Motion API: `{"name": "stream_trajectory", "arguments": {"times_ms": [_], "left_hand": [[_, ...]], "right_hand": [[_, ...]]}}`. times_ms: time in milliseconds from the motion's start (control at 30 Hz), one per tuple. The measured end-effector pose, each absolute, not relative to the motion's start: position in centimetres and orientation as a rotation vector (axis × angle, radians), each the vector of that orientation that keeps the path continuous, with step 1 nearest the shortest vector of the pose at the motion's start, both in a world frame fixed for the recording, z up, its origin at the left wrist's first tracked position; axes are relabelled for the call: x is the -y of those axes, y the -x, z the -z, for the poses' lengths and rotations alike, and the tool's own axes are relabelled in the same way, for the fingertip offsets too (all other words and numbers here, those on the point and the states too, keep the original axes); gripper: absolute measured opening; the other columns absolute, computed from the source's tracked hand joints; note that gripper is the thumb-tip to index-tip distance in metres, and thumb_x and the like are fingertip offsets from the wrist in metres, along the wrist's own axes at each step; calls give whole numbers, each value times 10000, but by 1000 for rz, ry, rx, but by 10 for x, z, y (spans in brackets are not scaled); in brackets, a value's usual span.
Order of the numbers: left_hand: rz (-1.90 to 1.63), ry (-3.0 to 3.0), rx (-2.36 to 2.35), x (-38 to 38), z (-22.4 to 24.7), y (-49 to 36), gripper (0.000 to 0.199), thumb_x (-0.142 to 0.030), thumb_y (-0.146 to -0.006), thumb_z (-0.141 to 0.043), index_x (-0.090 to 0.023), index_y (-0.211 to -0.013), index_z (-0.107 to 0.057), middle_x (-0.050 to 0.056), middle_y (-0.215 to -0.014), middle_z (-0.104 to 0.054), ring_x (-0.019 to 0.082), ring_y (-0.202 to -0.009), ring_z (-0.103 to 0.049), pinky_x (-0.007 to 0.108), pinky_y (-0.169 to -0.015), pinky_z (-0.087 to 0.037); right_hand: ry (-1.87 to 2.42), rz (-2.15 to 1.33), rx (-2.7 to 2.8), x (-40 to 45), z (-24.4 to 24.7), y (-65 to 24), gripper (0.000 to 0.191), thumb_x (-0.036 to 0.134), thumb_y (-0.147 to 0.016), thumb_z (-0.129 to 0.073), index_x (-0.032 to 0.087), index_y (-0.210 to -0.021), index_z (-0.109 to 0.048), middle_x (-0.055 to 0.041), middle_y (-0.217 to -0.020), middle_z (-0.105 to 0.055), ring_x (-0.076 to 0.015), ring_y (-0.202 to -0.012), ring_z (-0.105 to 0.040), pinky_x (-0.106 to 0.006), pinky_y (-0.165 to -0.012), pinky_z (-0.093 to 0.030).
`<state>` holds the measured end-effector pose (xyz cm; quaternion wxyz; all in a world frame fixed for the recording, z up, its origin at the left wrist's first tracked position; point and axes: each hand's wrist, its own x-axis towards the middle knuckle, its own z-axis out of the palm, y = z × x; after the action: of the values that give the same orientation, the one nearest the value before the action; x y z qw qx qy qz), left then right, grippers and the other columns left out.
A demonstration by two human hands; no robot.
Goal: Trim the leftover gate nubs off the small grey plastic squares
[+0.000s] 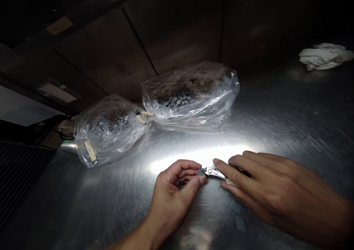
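Between thumb and fingertips, my left hand (177,194) pinches a small flat grey piece (201,172). My right hand (265,183) is closed around the cream handles of a pair of nippers (215,172). The metal jaws of the nippers point left and meet the edge of the grey piece; whether they bite into it is too small to tell. Part of the handles is hidden under my right fingers. A couple of loose grey pieces (240,224) lie on the metal tabletop (132,205) below my right hand.
Two clear plastic bags (221,111) (127,146) holding many grey pieces stand along the back. Another cream-handled tool (145,114) rests by the left bag, and a cream cutter-like tool (90,151) lies at its front. A crumpled white cloth (323,57) is at far right.
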<state>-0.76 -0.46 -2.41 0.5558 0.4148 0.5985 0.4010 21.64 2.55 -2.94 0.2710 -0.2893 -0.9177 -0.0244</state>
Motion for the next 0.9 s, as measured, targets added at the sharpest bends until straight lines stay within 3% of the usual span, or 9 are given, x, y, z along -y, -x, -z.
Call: {"name": "stream_trajectory", "arguments": {"times_ms": [367,667,900], "left_hand": [[-953,-996,-1392,5,24,7,168,-231,-765,-857,-194,-895,-758,20,-824,-786,155,-802,-726,245,-776,-563],[-963,-980,-1399,5,24,7,177,-241,-770,-856,-185,-902,-752,27,-818,-783,157,-792,-740,248,-765,-573],[-991,-902,-1331,4,23,7,270,-242,-801,-857,-193,-1057,-788,34,-861,-822,154,-781,-774,243,-768,-608]], "right_hand": [[759,61,2466,-26,27,-217,265,182,-1073,-461,88,-1192,-679,-83,-903,-711,-191,-716,-649,-342,-634,-466],[793,97,2444,-35,23,-228,272,202,-1053,-524,105,-1274,-649,-69,-957,-702,-190,-745,-657,-344,-646,-467],[829,88,2460,-36,24,-229,293,212,-1036,-517,126,-1284,-647,-74,-964,-703,-198,-735,-643,-349,-638,-461]]}}
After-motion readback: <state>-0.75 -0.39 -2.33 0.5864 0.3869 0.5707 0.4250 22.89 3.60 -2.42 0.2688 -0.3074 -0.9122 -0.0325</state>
